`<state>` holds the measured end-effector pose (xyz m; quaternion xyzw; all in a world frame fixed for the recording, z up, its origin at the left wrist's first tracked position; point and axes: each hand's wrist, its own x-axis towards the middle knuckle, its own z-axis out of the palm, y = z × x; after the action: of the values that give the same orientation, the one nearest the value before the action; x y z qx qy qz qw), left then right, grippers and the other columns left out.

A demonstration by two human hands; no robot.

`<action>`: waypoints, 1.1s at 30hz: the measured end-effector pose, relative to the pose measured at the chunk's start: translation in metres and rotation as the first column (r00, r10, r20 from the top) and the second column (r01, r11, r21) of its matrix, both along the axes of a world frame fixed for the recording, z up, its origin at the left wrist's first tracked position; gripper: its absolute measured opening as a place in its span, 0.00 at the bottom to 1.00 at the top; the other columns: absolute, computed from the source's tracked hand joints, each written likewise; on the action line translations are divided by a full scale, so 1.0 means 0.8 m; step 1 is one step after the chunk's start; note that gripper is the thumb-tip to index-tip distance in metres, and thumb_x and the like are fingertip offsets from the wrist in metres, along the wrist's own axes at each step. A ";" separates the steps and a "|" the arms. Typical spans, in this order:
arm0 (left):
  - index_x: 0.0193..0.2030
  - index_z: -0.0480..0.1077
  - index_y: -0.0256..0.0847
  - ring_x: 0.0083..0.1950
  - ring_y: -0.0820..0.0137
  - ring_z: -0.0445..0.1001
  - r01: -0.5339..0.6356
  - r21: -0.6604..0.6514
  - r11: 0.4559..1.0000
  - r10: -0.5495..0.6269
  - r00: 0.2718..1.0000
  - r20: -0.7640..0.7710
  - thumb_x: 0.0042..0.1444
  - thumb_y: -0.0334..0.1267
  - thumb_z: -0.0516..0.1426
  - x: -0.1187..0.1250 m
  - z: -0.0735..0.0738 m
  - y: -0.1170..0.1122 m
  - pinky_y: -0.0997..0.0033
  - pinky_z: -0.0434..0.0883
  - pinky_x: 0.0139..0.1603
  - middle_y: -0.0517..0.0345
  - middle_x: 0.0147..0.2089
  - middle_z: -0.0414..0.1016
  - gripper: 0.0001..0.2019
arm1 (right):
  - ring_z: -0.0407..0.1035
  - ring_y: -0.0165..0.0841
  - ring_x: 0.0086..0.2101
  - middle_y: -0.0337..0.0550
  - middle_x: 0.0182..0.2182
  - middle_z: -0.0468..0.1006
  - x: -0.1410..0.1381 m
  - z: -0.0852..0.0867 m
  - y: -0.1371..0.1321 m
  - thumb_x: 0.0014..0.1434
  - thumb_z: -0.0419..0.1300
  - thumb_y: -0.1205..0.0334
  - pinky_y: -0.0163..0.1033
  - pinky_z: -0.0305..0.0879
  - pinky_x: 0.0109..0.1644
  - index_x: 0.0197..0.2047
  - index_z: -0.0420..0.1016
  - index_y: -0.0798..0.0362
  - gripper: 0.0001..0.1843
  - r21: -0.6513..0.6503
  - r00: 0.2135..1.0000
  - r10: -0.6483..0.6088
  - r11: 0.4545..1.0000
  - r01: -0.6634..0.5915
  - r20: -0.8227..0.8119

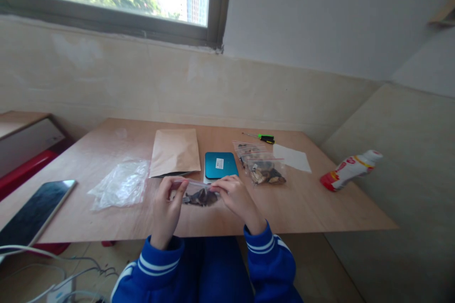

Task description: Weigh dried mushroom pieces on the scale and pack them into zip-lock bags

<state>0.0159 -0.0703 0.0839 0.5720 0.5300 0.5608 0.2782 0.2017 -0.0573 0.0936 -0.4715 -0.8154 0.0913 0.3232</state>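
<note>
Between my two hands hangs a clear zip bag (pixel 201 197) with dark, dried pieces inside, just above the table's front part. My left hand (pixel 168 206) pinches its upper left corner between thumb and fingers. At the upper right end, my right hand (pixel 232 196) grips the bag's top edge. Right behind the bag lies a teal, flat box-like device (pixel 221 165) with a white label. To its right, several filled zip bags (pixel 265 170) of dried brown pieces overlap one another. A brown paper pouch (pixel 176 151) lies behind my left hand.
Clear empty plastic bags (pixel 122 184) lie at the left, beside a dark-screened tablet or phone (pixel 37 213). Screwdrivers (pixel 265 138) and a white paper sheet (pixel 292 157) are at the back right. A red-and-white bottle (pixel 350 170) stands near the table's (pixel 320 208) right edge. Cables (pixel 60 270) hang below left.
</note>
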 end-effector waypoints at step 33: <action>0.45 0.76 0.38 0.52 0.60 0.75 0.495 -0.220 0.841 -0.319 0.781 0.538 0.56 0.53 0.55 0.049 -0.002 -0.009 0.58 0.70 0.55 0.47 0.48 0.78 0.21 | 0.75 0.37 0.25 0.46 0.24 0.80 0.102 -0.031 -0.028 0.52 0.61 0.38 0.42 0.74 0.34 0.32 0.75 0.55 0.25 -0.460 0.352 -0.488 0.872 0.167 -0.798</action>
<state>0.0554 -0.0771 0.0822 0.4579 0.3962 0.5065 0.6138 0.2837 -0.0799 0.0684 -0.5466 -0.3779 0.3820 0.6422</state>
